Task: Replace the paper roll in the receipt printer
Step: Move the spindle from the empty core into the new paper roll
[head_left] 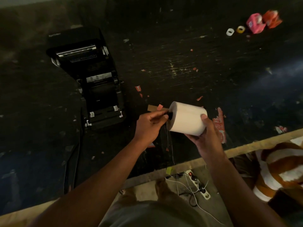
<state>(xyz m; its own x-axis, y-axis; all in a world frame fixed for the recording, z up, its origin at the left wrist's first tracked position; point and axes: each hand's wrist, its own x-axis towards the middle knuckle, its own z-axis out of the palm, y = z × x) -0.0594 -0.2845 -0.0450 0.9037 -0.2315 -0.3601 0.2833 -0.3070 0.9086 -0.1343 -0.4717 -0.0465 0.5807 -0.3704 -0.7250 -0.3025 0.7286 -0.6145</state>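
Note:
A black receipt printer sits on the dark table at the left with its lid swung open and its paper bay showing no roll. To its right, above the table's front edge, my right hand grips a large white paper roll from below and at its right end. My left hand pinches a black spindle that sticks out of the roll's left core.
The dark worn table is strewn with red paper scraps. Two small tape rolls and pink and orange packs lie at the far right. A power strip with cables lies on the floor below the table edge.

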